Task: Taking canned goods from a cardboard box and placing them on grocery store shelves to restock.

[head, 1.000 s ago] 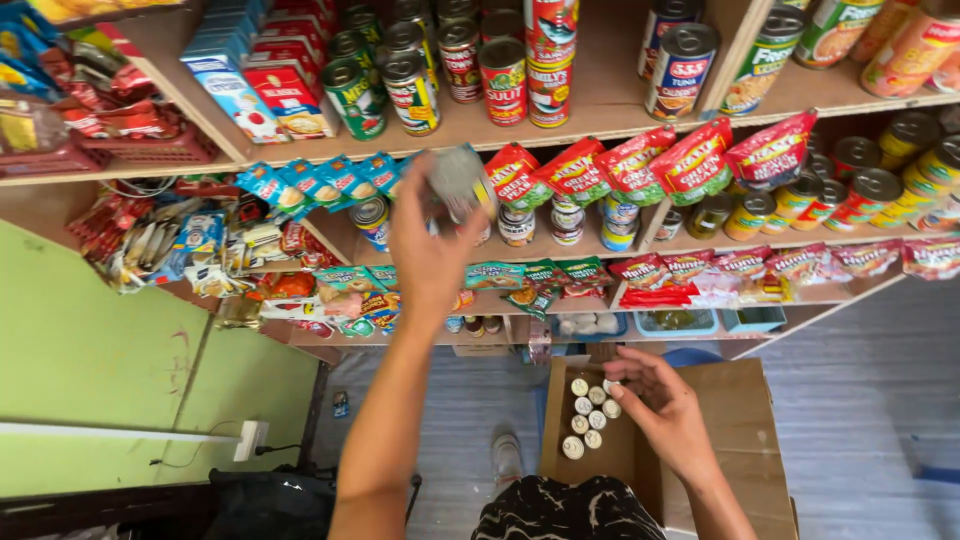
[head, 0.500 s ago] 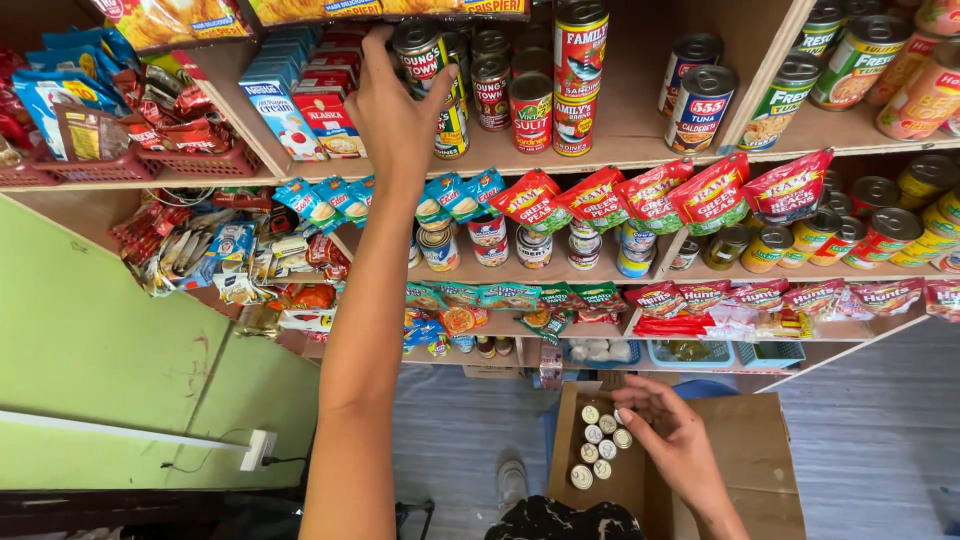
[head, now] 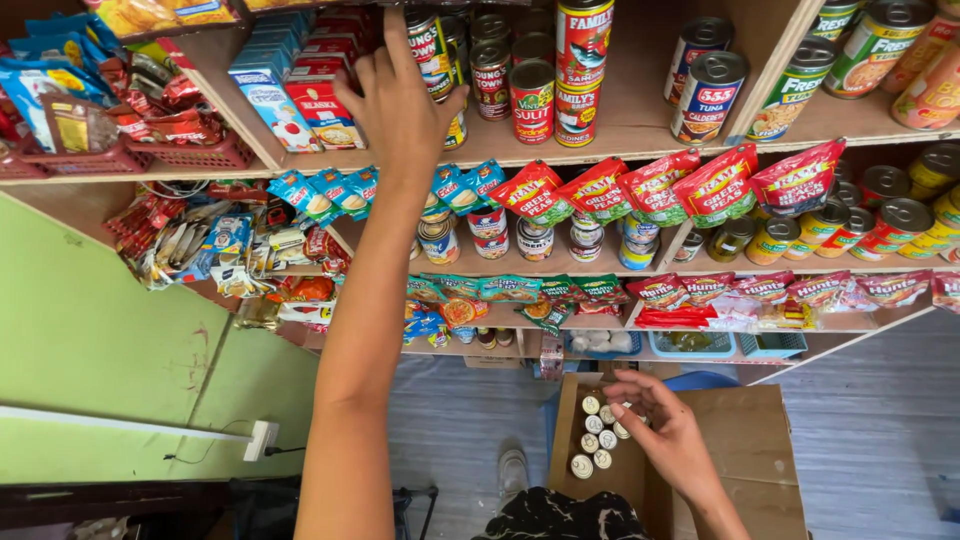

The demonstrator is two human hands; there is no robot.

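Head view, box: a cardboard box [head: 745,450] is sitting open on the floor below the shelves; small cans [head: 597,437] are standing in it in rows, round tops facing the camera.
Right hand: the right hand [head: 668,432] is reaching into the box, fingers curling over the cans at the right end of the rows; cannot tell whether it is gripping one.
Left hand: the left hand [head: 402,100] is stretching up to the upper shelf [head: 640,125], fingers closing around a can [head: 432,52] with a green and yellow label.
Can axis: the held can is standing upright among the tins, long axis running up the frame, top towards the upper edge, base near the shelf board.
Upper shelf goods: tall red tins [head: 584,55] are stacking in two tiers just right of the hand; tuna tins [head: 708,90] are standing further right; blue and red cartons [head: 300,90] are lining up on the left.
Far left: red baskets [head: 190,150] are holding red and blue sachets.
Shelf edge: red and green pouches [head: 690,185] are hanging along the edge on the right, blue packets [head: 330,190] on the left.
Middle shelf: short tins and jars [head: 560,238] are sitting behind the pouches.
Lower shelf: flat red sachets [head: 780,290] are hanging along the front; a blue tray [head: 690,345] is resting beneath.
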